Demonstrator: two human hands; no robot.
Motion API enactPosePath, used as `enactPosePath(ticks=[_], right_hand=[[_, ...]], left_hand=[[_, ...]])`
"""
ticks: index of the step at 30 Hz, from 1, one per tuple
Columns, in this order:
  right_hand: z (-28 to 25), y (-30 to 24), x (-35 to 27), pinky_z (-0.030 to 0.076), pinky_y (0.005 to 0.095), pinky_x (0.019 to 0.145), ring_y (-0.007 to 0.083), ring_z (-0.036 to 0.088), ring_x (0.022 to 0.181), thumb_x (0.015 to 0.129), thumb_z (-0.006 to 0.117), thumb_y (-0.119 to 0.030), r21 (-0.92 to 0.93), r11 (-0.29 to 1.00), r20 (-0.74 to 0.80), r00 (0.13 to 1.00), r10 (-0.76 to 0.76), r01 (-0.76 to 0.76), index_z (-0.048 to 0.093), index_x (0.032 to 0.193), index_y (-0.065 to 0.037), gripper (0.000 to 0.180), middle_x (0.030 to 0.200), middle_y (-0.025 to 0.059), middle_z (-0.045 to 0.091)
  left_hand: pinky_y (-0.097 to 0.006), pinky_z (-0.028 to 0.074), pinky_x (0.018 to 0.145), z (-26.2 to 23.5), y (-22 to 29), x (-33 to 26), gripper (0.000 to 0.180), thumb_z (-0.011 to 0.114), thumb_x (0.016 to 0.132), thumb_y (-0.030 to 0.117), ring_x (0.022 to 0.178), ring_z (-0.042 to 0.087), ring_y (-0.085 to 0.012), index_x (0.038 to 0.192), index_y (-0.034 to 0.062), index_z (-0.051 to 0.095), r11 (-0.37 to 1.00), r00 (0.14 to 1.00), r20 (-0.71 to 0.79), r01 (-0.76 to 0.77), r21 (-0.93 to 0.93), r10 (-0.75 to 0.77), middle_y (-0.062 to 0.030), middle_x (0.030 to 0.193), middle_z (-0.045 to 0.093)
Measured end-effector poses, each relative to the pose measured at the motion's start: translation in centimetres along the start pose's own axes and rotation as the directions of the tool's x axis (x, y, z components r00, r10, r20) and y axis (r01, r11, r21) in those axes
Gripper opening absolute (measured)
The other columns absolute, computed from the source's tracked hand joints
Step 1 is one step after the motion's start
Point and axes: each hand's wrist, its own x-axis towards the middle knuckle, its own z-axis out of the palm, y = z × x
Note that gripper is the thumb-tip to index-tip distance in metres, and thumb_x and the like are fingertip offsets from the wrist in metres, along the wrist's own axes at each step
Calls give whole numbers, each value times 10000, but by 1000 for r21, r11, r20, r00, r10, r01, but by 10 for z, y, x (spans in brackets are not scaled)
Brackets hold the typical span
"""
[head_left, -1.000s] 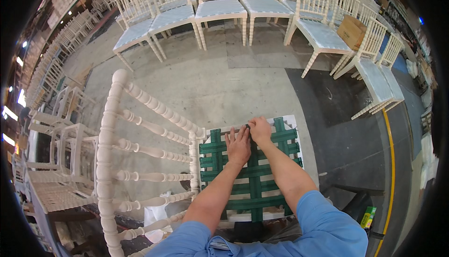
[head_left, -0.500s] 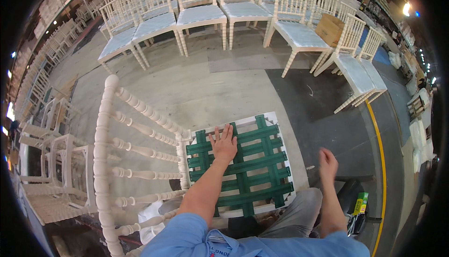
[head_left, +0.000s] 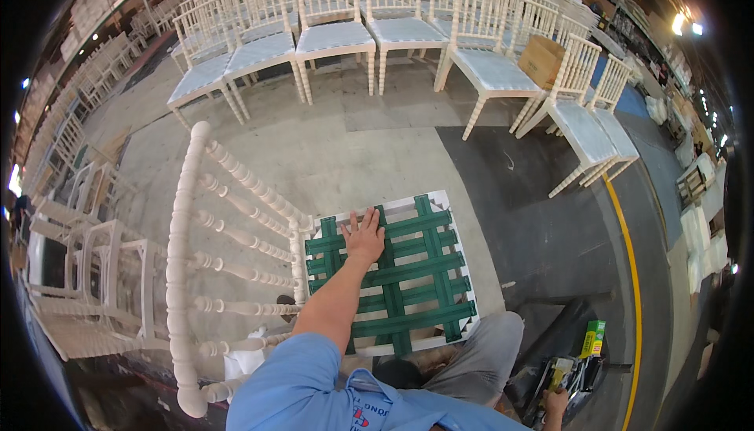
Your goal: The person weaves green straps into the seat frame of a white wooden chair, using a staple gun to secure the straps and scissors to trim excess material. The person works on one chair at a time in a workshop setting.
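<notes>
In front of me stands a cream chair frame with a turned spindle back (head_left: 182, 274) at my left. Green straps (head_left: 408, 274) are woven across its open seat, over a white seat frame (head_left: 459, 345). My left hand (head_left: 364, 239) lies flat on the straps near the far side, fingers spread. Down at the lower right, beside my knee, my right hand (head_left: 556, 402) is closed around part of a yellowish and metal hand tool (head_left: 558, 374). The tool's exact kind is hard to make out.
Next to that tool, a green and yellow box (head_left: 594, 338) rests among dark items on the floor. Rows of cream chairs (head_left: 334, 38) with pale seats curve across the back, one carrying a cardboard box (head_left: 542, 60). Bare chair frames (head_left: 118, 274) stand left; a yellow floor line (head_left: 628, 266) runs right.
My right hand has dropped from beside the seat to the tool at the lower right. My left hand stays on the straps. The view has shifted slightly.
</notes>
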Motion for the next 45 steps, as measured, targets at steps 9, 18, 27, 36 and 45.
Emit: enactPosePath(ticks=[9, 18, 27, 36, 45], right_hand=[[-15, -31, 32, 545, 408, 796, 292, 682, 896, 568, 764, 13, 63, 985, -17, 987, -160, 161, 634, 1080, 33, 529, 997, 118, 704], [-48, -182, -10, 564, 380, 754, 233, 677, 898, 765, 785, -83, 710, 690, 288, 836, -467, 141, 601, 1249, -69, 518, 1044, 71, 687], [75, -523, -129, 467, 286, 499, 124, 596, 603, 933, 756, -289, 682, 716, 661, 292, -691, 150, 627, 1179, -77, 349, 884, 13, 652], [205, -626, -178, 485, 325, 468, 166, 599, 553, 935, 756, -303, 562, 796, 747, 277, -605, 224, 630, 958, -73, 264, 828, 30, 623], [222, -626, -186, 454, 312, 422, 146, 562, 494, 941, 747, -307, 542, 776, 712, 314, -628, 323, 632, 902, -75, 262, 738, 18, 598]], left_hand=[[-634, 112, 1245, 5, -9, 2, 608, 419, 1052, 446, 1575, 115, -356, 1617, 266, 285, 997, 1000, -13, -8, -71, 7, 85, 1708, 174], [-630, 128, 1244, 29, -17, 1, 613, 472, 1036, 438, 1566, 146, -355, 1605, 272, 316, 995, 988, -150, -41, -92, 27, 72, 1682, 243], [-609, 118, 1251, 34, -22, 3, 582, 504, 1020, 412, 1558, 173, -339, 1572, 263, 394, 985, 979, -202, -45, -164, 11, 64, 1663, 294], [-613, 147, 1241, 36, -24, 5, 585, 574, 988, 409, 1551, 208, -334, 1543, 272, 452, 977, 971, -237, -47, -206, -3, 54, 1644, 341], [-606, 110, 1249, 39, -25, 8, 585, 559, 996, 382, 1556, 195, -325, 1556, 277, 423, 979, 978, -209, -27, -203, -16, 52, 1639, 349]])
